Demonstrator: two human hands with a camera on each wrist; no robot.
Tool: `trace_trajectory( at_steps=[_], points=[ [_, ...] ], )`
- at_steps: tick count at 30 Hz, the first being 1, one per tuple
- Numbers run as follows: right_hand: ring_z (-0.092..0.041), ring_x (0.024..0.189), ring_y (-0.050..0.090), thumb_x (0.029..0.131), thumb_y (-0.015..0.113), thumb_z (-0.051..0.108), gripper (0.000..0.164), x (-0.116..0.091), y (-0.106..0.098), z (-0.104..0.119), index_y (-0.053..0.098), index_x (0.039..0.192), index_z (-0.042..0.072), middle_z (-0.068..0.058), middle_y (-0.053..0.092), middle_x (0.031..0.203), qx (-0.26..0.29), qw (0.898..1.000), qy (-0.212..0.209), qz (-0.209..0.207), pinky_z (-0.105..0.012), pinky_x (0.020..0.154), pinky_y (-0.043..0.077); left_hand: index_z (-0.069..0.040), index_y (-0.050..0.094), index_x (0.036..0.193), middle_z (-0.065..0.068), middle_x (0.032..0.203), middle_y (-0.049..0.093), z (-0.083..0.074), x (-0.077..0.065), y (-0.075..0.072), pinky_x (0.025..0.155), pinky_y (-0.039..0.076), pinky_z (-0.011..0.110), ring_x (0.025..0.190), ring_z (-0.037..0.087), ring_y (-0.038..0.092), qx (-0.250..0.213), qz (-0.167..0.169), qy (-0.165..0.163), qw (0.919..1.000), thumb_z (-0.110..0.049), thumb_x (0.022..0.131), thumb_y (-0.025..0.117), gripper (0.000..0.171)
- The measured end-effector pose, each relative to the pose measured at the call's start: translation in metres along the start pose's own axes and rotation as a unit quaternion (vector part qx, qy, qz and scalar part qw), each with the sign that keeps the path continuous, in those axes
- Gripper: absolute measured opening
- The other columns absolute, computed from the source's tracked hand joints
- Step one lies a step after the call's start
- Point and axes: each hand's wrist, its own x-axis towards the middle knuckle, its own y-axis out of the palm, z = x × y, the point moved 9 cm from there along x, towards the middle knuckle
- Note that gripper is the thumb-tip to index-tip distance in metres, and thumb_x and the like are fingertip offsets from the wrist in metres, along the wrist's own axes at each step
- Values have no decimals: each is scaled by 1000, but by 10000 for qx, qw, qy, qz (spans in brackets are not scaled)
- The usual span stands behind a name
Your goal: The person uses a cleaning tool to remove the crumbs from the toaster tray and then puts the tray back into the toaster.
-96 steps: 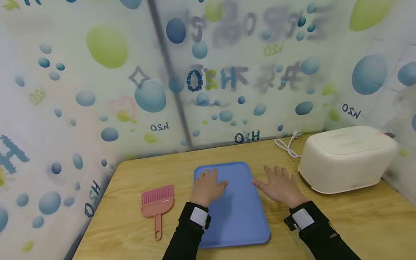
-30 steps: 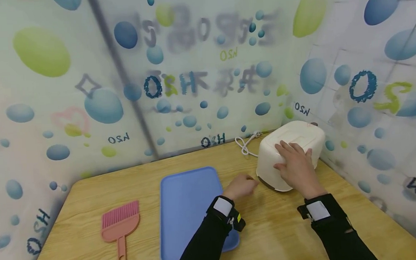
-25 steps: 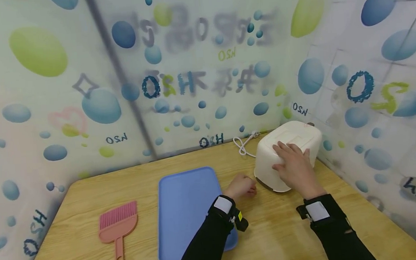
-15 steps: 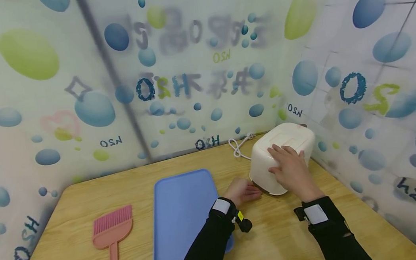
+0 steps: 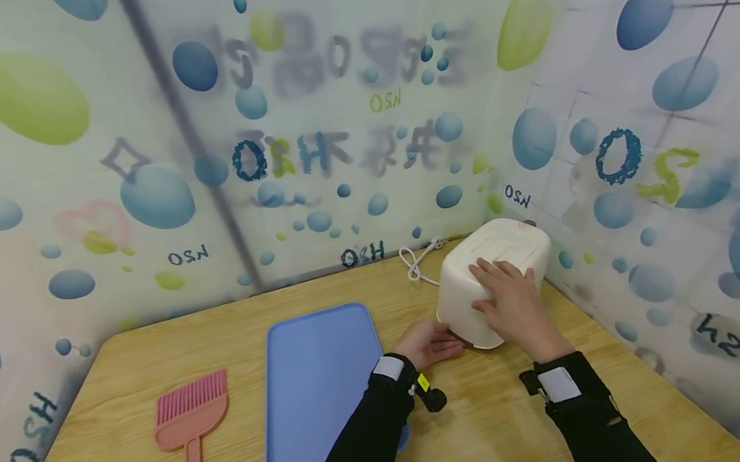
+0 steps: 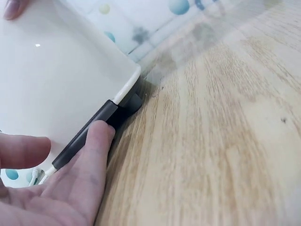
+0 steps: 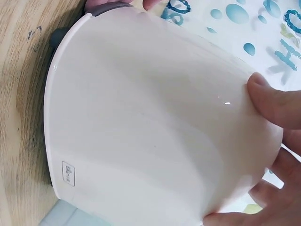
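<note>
A white, rounded toaster-like appliance [image 5: 459, 309] stands at the back right of the table. My right hand [image 5: 516, 308] rests spread over its top edge and near end; the right wrist view shows the thumb [image 7: 275, 100] touching one side of the rounded top. Low at the same end, my left hand [image 5: 420, 345] reaches its extended fingers against a dark strip [image 6: 84, 136] on the base edge. Its thumb [image 6: 24, 150] stands apart from those fingers, close to the white face. The fingertips' far side is hidden by the strip.
A blue tray [image 5: 318, 375] lies left of the hands, partly under the left sleeve. Farther left is a pink dustpan-shaped tool [image 5: 190, 417] with a comb-like end. A white cord [image 5: 415, 267] lies behind the appliance, near the patterned wall curtain [image 5: 340, 155].
Both hands moved from above the tray and table to the appliance. The left fingers then unfolded and reached the base edge; the right hand stayed on top. The head view turned right.
</note>
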Motion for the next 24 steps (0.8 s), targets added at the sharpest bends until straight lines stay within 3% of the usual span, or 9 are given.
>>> trace_trajectory(
  at_steps=[6, 14, 24],
  points=[
    [-46, 135, 41, 89, 77, 11, 61, 0, 0, 0, 53, 144, 0, -24, 48, 149, -206, 9997, -109, 35, -82, 102, 19, 6, 65, 105, 18, 91, 66, 0, 2, 1, 93, 55, 46, 100, 36, 71, 53, 116, -24, 9999, -3, 103, 53, 15],
    [-46, 134, 43, 89, 78, 13, 62, -1, -3, 2, 53, 144, 0, -24, 50, 148, -395, 9989, -269, 12, -81, 101, 22, 9, 66, 107, 17, 87, 68, 0, 3, 1, 93, 55, 44, 95, 32, 72, 159, 0, -4, 9999, 0, 104, 48, 20],
    [-45, 134, 43, 90, 76, 14, 60, -1, -3, 5, 53, 144, 0, -24, 50, 148, -400, 9988, -248, 135, -81, 102, 22, 7, 70, 106, 17, 85, 72, -1, 2, 3, 85, 58, 43, 85, 28, 74, 436, -92, 136, 9989, 8, 97, 50, 21]
  ],
)
